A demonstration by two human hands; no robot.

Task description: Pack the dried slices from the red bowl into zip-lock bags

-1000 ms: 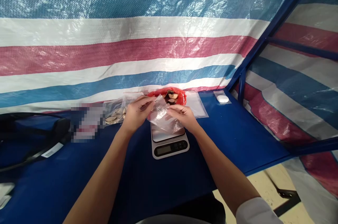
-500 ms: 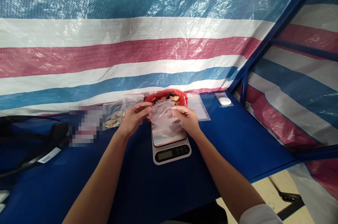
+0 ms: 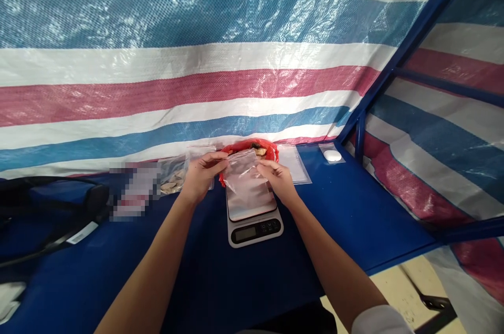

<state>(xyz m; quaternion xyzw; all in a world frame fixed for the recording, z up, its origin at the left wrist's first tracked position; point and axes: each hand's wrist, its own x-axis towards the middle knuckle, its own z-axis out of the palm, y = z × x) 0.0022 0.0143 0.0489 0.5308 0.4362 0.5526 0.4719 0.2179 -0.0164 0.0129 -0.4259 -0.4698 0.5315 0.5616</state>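
Observation:
Between my two hands hangs a clear zip-lock bag (image 3: pixel 243 171), its top edge up and nothing visible inside it. My left hand (image 3: pixel 202 175) pinches its left upper side, and my right hand (image 3: pixel 279 179) pinches the right side. Below the bag lies a kitchen scale (image 3: pixel 255 233) with a shiny plate and a dark display panel; I cannot read any digits. Just behind the bag is a red plastic bag (image 3: pixel 272 151) holding dried brown and pale slices (image 3: pixel 260 152), partly hidden by the clear bag and my fingers.
A filled clear bag of pale slices (image 3: pixel 172 180) lies left of my left hand. Flat clear bags (image 3: pixel 295 166) lie at right, near a white earbud case (image 3: pixel 333 155) on a small bag. Black straps (image 3: pixel 88 208) rest at far left. Striped sheeting (image 3: pixel 177 95) rises behind the blue table (image 3: pixel 342 218).
The clear bag, crumpled and tilted before, now hangs flatter and more upright between my hands. Both hands keep hold of it. The camera view has shifted slightly.

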